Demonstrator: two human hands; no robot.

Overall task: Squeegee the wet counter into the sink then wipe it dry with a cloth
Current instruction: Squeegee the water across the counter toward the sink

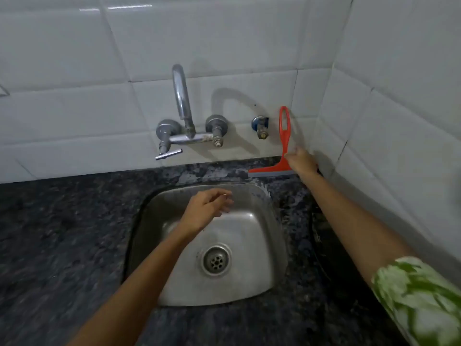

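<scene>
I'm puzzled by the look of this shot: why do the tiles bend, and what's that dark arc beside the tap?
Head view: a wide-angle lens curves the tile lines; the arc is the tap's shadow on the wall; the sleeve is motion-blurred.

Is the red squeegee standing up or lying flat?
Standing up. The red plastic squeegee leans on the white tiled wall, handle up, blade on the dark stone counter. The right hand touches it.

Dim, soft, wide-angle edge distortion.
</scene>
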